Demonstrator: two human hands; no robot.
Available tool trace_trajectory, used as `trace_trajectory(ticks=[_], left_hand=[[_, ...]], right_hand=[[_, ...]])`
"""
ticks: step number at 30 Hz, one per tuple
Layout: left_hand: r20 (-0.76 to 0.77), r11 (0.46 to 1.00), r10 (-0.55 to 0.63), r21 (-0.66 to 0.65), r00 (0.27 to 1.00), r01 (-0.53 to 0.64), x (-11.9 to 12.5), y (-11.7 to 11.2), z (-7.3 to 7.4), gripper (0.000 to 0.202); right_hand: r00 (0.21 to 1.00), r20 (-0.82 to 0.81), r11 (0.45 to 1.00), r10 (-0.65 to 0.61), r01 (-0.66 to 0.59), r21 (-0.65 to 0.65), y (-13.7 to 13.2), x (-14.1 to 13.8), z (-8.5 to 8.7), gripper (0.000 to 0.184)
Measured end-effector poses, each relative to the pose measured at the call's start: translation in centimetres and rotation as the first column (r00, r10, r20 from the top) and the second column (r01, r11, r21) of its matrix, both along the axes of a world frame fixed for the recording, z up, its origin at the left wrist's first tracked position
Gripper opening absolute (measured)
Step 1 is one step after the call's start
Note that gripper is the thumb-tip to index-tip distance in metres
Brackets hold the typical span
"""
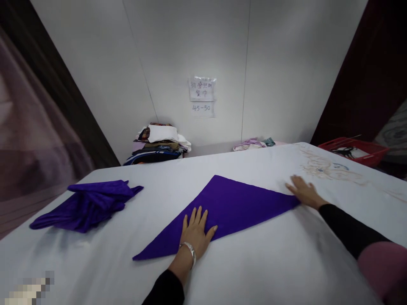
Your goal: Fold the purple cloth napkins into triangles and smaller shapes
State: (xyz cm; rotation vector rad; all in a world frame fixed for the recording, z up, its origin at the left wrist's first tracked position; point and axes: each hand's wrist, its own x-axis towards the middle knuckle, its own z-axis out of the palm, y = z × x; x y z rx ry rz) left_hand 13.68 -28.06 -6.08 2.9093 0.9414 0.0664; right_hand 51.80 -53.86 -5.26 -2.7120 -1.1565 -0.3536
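Note:
A purple cloth napkin (235,203) lies on the white-covered table (254,262), folded into a wide triangle with its peak pointing away from me. My left hand (196,231) rests flat on its lower left part, fingers spread, a silver bracelet on the wrist. Over at the right-hand corner of the napkin is my right hand (303,192), fingers apart, its palm side down at the tip. The heel of that hand hides the corner's very end. To the left sits a crumpled heap of purple cloth (95,205).
A stack of folded clothes (160,144) stands behind the table's far edge, with pinkish cloth (249,145) farther right. A red basket (365,154) holding dark items is at the far right. Handwritten paper signs (202,96) hang on the wall. A curtain (38,127) borders the left.

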Motion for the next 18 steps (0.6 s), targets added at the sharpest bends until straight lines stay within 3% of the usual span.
trace_trajectory(ticks=[2, 3, 6, 8, 10, 12, 14, 16, 18], left_hand=[[-0.005, 1.000, 0.002, 0.001, 1.000, -0.002, 0.0, 0.0, 0.1, 0.070], [-0.007, 1.000, 0.003, 0.004, 1.000, -0.003, 0.0, 0.0, 0.2, 0.070], [-0.014, 1.000, 0.001, 0.012, 1.000, -0.001, 0.1, 0.0, 0.2, 0.068], [-0.027, 1.000, -0.003, 0.010, 1.000, 0.004, 0.0, 0.0, 0.2, 0.067], [-0.031, 1.000, -0.003, 0.006, 1.000, 0.003, 0.0, -0.1, 0.2, 0.067], [-0.025, 1.000, 0.002, -0.001, 1.000, -0.002, -0.1, -0.2, 0.2, 0.067], [-0.015, 1.000, 0.006, -0.013, 1.000, -0.006, -0.1, -0.3, 0.2, 0.068], [-0.006, 1.000, 0.008, -0.026, 1.000, -0.008, -0.1, -0.3, 0.3, 0.068], [0.003, 0.999, 0.009, -0.037, 1.000, -0.008, -0.2, -0.4, 0.3, 0.068]], right_hand=[[0.972, -0.174, 0.985, 0.159, -0.169, -0.045, 5.1, -5.4, 1.0, 0.064], [0.923, -0.250, 0.947, 0.294, -0.317, -0.057, 7.6, -8.4, 1.3, 0.067], [0.672, -0.373, 0.715, 0.640, -0.698, -0.031, 13.5, -16.6, 1.5, 0.073], [0.549, -0.400, 0.598, 0.734, -0.802, -0.003, 15.7, -19.5, 1.0, 0.076], [0.504, -0.396, 0.549, 0.768, -0.836, -0.001, 16.8, -19.5, 0.3, 0.076], [0.551, -0.380, 0.581, 0.743, -0.813, -0.041, 16.9, -16.8, -0.2, 0.074], [0.697, -0.358, 0.708, 0.621, -0.695, -0.125, 16.3, -12.2, -0.2, 0.070], [0.879, -0.308, 0.868, 0.365, -0.441, -0.229, 15.4, -7.2, 0.3, 0.067], [0.940, -0.263, 0.923, 0.217, -0.285, -0.260, 14.9, -3.6, 1.1, 0.064]])
